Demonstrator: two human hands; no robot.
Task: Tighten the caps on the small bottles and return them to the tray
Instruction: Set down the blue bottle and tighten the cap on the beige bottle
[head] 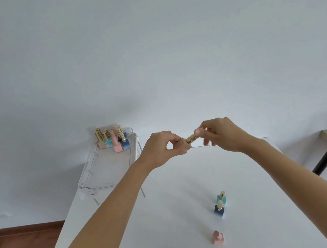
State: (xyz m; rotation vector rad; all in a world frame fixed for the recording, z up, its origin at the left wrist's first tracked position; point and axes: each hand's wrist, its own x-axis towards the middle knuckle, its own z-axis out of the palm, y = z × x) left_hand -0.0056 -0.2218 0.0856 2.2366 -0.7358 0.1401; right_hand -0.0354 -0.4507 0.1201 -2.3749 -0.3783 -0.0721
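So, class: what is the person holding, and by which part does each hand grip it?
A small bottle: left hand grips its body, right hand pinches the gold cap.

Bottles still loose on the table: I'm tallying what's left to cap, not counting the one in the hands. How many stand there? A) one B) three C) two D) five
B: a teal bottle, a dark blue bottle and a pink bottle stand on the table near the right forearm.

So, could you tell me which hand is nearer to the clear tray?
Left. The left hand is just right of the clear tray; the right hand is farther right, beyond the held bottle.
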